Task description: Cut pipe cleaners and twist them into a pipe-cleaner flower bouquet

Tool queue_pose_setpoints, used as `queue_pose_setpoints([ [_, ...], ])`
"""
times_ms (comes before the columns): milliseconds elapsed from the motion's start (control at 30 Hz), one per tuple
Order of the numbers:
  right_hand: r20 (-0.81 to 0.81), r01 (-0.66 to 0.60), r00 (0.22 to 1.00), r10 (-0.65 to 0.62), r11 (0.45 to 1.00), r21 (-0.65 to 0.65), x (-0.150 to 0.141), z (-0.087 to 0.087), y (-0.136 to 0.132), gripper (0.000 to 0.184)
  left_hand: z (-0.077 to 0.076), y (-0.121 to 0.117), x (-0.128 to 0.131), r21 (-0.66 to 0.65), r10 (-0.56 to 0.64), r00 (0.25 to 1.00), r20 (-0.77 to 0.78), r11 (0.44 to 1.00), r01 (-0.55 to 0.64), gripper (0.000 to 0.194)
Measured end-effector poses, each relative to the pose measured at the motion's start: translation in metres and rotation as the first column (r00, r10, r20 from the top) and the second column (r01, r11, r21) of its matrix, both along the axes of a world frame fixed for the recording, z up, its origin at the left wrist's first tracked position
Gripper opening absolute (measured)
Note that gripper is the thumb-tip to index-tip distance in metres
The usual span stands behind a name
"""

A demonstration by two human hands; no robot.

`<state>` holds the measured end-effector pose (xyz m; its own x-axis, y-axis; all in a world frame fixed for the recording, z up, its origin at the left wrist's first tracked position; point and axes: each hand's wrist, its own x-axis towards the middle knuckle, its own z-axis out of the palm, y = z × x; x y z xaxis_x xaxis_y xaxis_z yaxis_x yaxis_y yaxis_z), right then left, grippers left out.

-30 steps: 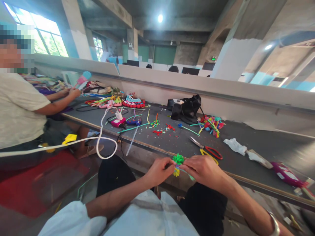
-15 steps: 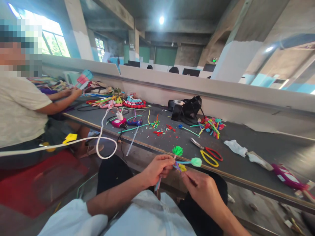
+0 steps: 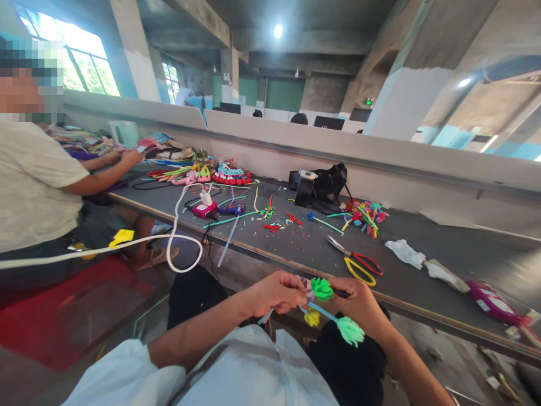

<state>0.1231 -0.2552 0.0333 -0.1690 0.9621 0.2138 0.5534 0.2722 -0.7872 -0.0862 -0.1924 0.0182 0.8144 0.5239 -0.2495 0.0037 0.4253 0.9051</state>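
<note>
My left hand (image 3: 281, 292) is closed in a pinch around the stems of a small bunch of pipe-cleaner flowers, held over my lap at the table's edge. A bright green flower (image 3: 322, 288) stands uppermost. The pale green flower (image 3: 350, 331) hangs out to the right on a light blue stem (image 3: 323, 311). Below them is a yellow flower (image 3: 311, 317). My right hand (image 3: 357, 299) is closed just right of the bright green flower, with a small dark tip showing at its fingers; what it grips is mostly hidden.
Scissors (image 3: 357, 265) with red and yellow handles lie on the dark table (image 3: 270, 251). Beyond are a pile of coloured pipe-cleaner flowers (image 3: 367, 217), a black bag (image 3: 332, 183) and scattered clippings (image 3: 273, 228). A white cable (image 3: 175, 225) loops at left, near a co-worker (image 3: 34, 180).
The bunch has tilted, with the bright green and pale green flowers now lower and further right. My right hand has moved up and right, away from the yellow flower.
</note>
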Motion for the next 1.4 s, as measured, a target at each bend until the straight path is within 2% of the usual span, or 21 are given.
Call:
queue_pose_setpoints([
  [167,-0.019,0.047,0.999,-0.048,0.999,-0.017,0.003,0.006,0.001,0.028,-0.002,-0.007,0.01,0.152,0.23,0.973,-0.03,0.963,-0.223,0.03],
  [267,-0.008,0.061,0.998,-0.061,0.997,-0.038,0.001,0.009,0.003,0.031,-0.004,-0.008,0.015,0.126,0.314,0.949,-0.014,0.942,-0.31,0.029],
  [433,0.018,0.091,0.996,-0.09,0.995,-0.035,-0.005,0.013,0.003,0.033,-0.006,-0.008,0.016,-0.008,0.307,0.952,0.012,0.952,-0.307,0.024],
  [567,0.071,0.106,0.992,-0.106,0.994,0.012,-0.009,0.014,0.0,0.033,-0.005,-0.009,0.014,0.069,0.289,0.957,0.002,0.955,-0.288,0.026],
  [667,0.153,0.116,0.98,-0.125,0.991,0.069,-0.012,0.015,-0.002,0.031,-0.002,-0.012,0.013,0.1,0.2,0.98,-0.019,0.975,-0.197,0.033],
  [800,0.254,0.098,0.955,-0.154,0.971,0.22,-0.016,0.019,-0.006,0.027,0.0,-0.012,0.012,0.166,0.14,0.989,-0.036,0.977,-0.133,0.037],
  [900,0.395,0.008,0.901,-0.182,0.915,0.404,-0.02,0.022,-0.013,0.028,-0.003,-0.011,0.015,0.182,0.183,0.982,-0.051,0.968,-0.171,0.036],
  [967,0.5,-0.086,0.836,-0.226,0.846,0.527,-0.025,0.024,-0.018,0.029,-0.006,-0.01,0.017,0.148,0.221,0.975,-0.03,0.965,-0.215,0.037],
  [1033,0.54,-0.16,0.794,-0.279,0.761,0.628,-0.032,0.022,-0.024,0.028,-0.007,-0.01,0.019,0.089,0.261,0.965,0.012,0.961,-0.261,0.038],
  [1100,0.521,-0.185,0.799,-0.299,0.702,0.687,-0.038,0.017,-0.028,0.026,-0.006,-0.01,0.02,0.027,0.291,0.956,0.041,0.956,-0.292,0.039],
  [1133,0.504,-0.183,0.812,-0.296,0.69,0.7,-0.04,0.014,-0.03,0.026,-0.005,-0.011,0.02,-0.002,0.304,0.951,0.046,0.953,-0.304,0.04],
  [1267,0.431,-0.113,0.855,-0.287,0.709,0.696,-0.041,-0.004,-0.036,0.024,-0.002,-0.01,0.017,-0.093,0.306,0.948,0.082,0.95,-0.298,0.04],
  [1400,0.355,-0.022,0.887,-0.295,0.741,0.671,-0.03,-0.016,-0.036,0.022,-0.001,-0.007,0.013,-0.168,0.243,0.961,0.132,0.961,-0.22,0.032],
])
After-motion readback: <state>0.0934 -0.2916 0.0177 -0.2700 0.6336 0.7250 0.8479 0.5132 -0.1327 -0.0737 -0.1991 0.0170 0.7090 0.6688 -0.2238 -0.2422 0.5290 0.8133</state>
